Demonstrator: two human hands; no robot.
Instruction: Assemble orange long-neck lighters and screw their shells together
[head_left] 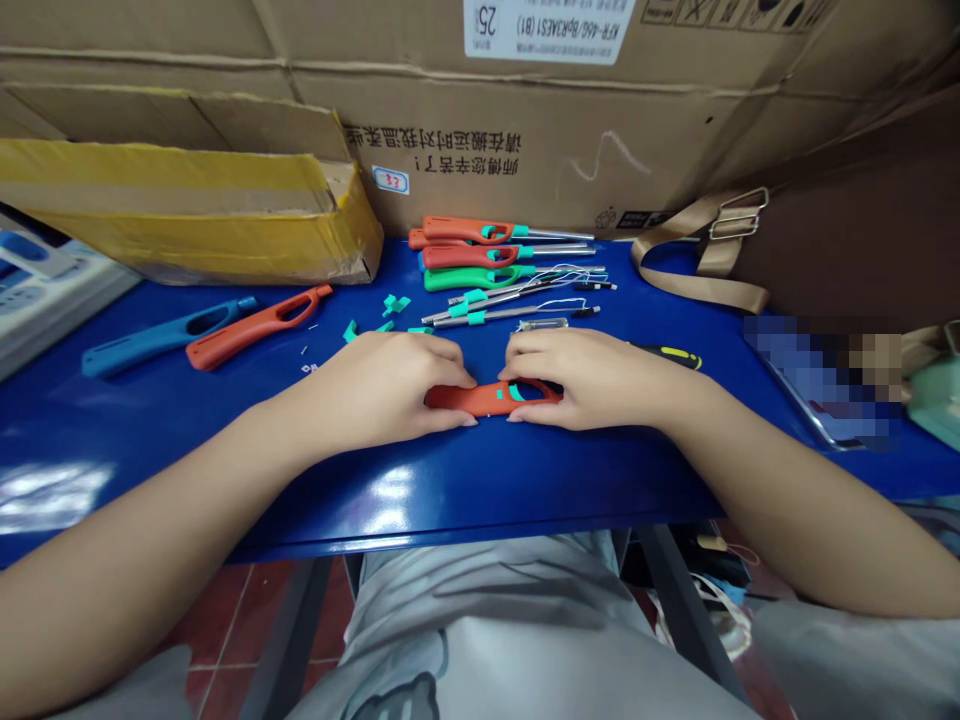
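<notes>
Between my two hands is an orange lighter body [487,399], held low over the blue table near its front edge. My left hand [397,385] grips its left end with thumb and fingers. My right hand [592,380] pinches the end with the trigger opening, where a teal trigger piece shows. Beyond my hands lie metal lighter tubes with teal collars and white wires [495,309]. Small teal plastic parts [396,304] are scattered behind my left hand. A yellow and black screwdriver [675,356] lies partly hidden behind my right hand.
Several long-nosed lighters [472,255] are stacked at the back. A blue casing [161,338] and an orange casing [255,330] lie at left, before a yellow-taped box [225,235]. A large carton [600,130] walls the back. A tan strap [705,285] and a phone-like device [810,385] are at right.
</notes>
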